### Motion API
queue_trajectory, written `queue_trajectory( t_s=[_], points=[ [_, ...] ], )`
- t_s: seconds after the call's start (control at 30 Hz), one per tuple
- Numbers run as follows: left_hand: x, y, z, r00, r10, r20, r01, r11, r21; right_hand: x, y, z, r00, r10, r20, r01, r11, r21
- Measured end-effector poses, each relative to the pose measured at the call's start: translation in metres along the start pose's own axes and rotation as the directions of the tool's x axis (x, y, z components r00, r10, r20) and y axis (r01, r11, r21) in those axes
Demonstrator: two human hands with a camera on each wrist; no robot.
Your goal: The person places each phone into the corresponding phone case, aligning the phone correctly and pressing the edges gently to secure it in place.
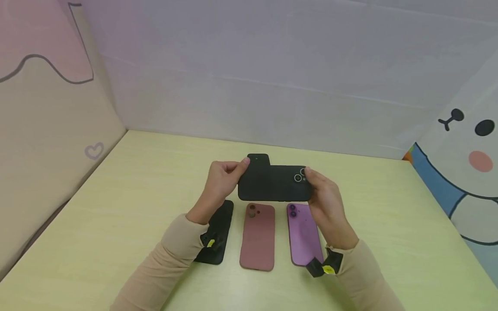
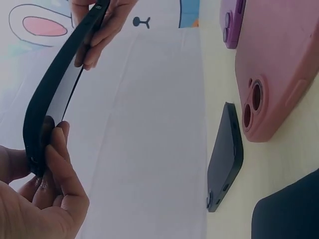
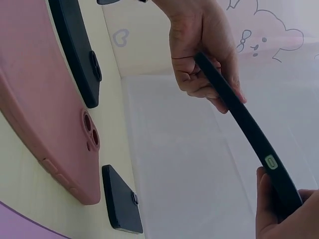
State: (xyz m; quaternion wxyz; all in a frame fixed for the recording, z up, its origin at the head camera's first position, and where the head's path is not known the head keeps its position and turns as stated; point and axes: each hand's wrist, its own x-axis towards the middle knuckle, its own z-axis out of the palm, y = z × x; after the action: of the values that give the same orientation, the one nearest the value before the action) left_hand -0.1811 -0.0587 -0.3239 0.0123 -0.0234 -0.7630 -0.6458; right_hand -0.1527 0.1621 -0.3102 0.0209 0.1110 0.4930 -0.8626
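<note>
Both hands hold a black-cased phone (image 1: 285, 183) sideways above the table, its back and two ringed camera lenses showing in the head view. My left hand (image 1: 221, 179) pinches the left end, thumb at the upper corner. At the camera end, my right hand (image 1: 327, 198) grips with its thumb beside the lenses. The left wrist view shows the phone's dark edge (image 2: 42, 99) and part of a pale, reflecting face. A small light oval cutout (image 3: 270, 162) marks its edge in the right wrist view.
On the table (image 1: 136, 190) lie a black phone (image 1: 223, 229) partly under my left wrist, a pink phone (image 1: 258, 242) and a purple phone (image 1: 303, 237). Another black phone (image 1: 258, 159) lies farther back, mostly hidden behind the held one. White sheeting (image 1: 272, 86) backs the table.
</note>
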Motion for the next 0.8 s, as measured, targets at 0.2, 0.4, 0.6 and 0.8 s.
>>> queue_trajectory(
  t_s=[0.2, 0.4, 0.6, 0.8],
  points=[
    [0.0007, 0.0018, -0.0014, 0.999, -0.038, -0.002, 0.038, 0.999, -0.038, -0.0023, -0.0001, 0.0015, 1.0, -0.022, 0.001, 0.022, 0.999, -0.046],
    [0.0017, 0.0026, -0.0036, 0.982, -0.138, 0.128, 0.156, 0.977, -0.143, -0.0024, -0.0008, 0.0016, 0.999, -0.032, 0.003, 0.032, 0.998, -0.055],
    [0.0019, 0.0027, -0.0051, 0.955, -0.184, 0.231, 0.242, 0.938, -0.249, -0.0038, -0.0023, 0.002, 0.999, -0.048, 0.01, 0.049, 0.998, -0.045],
    [0.0014, 0.0032, -0.0055, 0.949, -0.195, 0.25, 0.265, 0.919, -0.291, -0.0032, -0.0017, 0.0016, 0.998, -0.056, 0.038, 0.057, 0.998, -0.017]
  ],
)
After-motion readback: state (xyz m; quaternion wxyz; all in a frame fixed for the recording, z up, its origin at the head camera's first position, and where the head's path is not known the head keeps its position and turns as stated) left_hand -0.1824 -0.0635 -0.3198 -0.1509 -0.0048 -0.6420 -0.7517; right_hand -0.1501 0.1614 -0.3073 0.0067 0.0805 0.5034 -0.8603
